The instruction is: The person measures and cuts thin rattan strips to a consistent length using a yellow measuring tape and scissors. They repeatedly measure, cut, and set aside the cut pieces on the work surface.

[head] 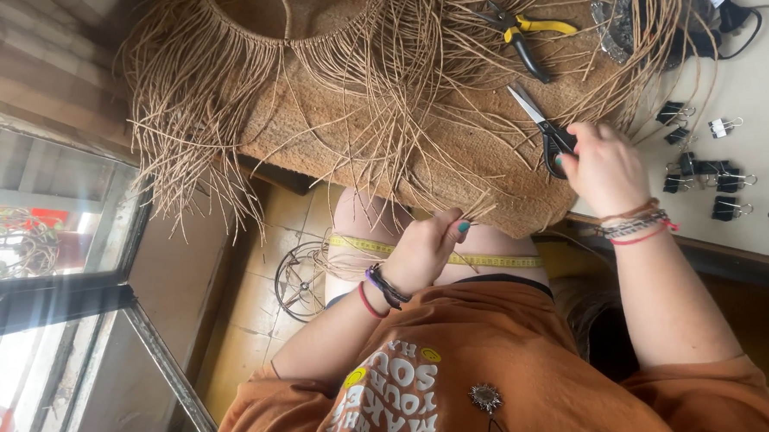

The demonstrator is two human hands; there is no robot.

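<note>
Pinched a few straw strands [479,210] in the left hand [422,251] above the lap, grip closed on them. Held black-handled scissors [540,124] in the right hand [605,168], fingers through the handles, blades apart and pointing into the fringe [224,102] of the woven straw piece [451,165]. Lay just beyond on the straw: yellow-handled pliers [525,37]. Sat scattered on the white tabletop [763,78], right of the hand: black binder clips [702,172]. Draped across the thighs: a yellow tape measure [499,259]. Rested on the floor: a wire ring [299,282], partly hidden by the leg. Cut off at the top right: dark cables [739,28], hard to make out
</note>
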